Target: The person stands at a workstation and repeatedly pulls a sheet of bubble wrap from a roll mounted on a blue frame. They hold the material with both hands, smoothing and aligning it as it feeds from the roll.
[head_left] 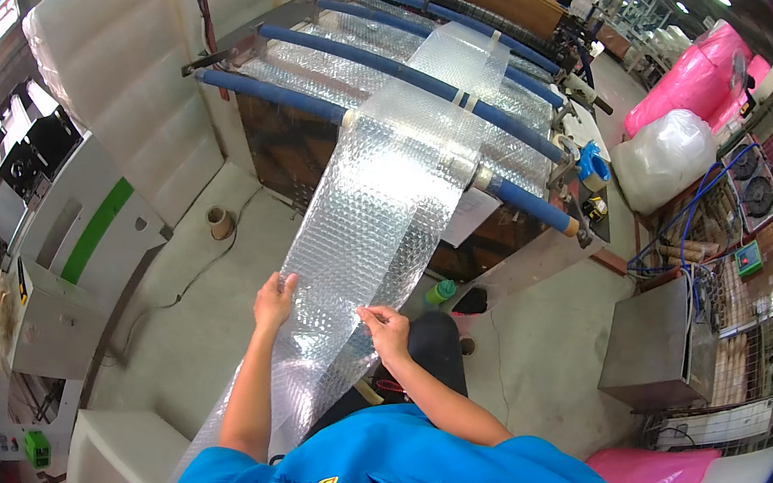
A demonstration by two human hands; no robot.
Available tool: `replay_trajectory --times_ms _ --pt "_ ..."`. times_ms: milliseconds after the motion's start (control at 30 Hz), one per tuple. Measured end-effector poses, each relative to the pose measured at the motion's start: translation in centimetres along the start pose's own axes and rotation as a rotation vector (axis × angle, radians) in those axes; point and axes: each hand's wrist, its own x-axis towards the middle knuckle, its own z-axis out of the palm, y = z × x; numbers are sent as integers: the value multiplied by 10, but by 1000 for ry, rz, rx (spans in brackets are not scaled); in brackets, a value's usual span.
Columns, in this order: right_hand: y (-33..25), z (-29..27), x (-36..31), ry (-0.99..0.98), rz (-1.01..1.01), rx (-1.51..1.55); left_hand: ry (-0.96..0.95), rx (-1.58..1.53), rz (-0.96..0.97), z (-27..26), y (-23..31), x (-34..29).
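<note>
A long clear sheet of bubble wrap [350,223] runs down from the machine's blue rollers [407,74] toward my body, passing over the nearest roller. With my left hand [273,303] I grip its left edge, thumb and fingers closed at the border. My right hand [387,333] pinches the sheet's right edge between thumb and fingers, a little lower. Between the two hands the wrap lies slanted and bright with glare. Below them it continues past my left forearm and reaches the floor side, where my blue shirt partly hides it.
A white sheet-wrapped stack [127,36] stands left of the machine. A grey cabinet with a green stripe [96,230] is at left. Pink rolls [691,81] and a white plastic bag [664,160] stand at right, near a metal box [649,341]. A green bottle [440,293] is by my knee.
</note>
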Motion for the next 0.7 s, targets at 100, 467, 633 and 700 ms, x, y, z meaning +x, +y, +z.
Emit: replay_trajectory --times_ms 100,467,633,700 --pt "18 -6 22 60 40 -108 -35 45 12 21 0 16" --pt "37 -10 42 131 -108 -307 -84 56 2 41 -7 34" --pt "32 -12 39 142 -118 -335 -107 57 -1 43 -5 35" --pt "32 -12 39 144 -136 -348 -105 69 15 45 -8 37"
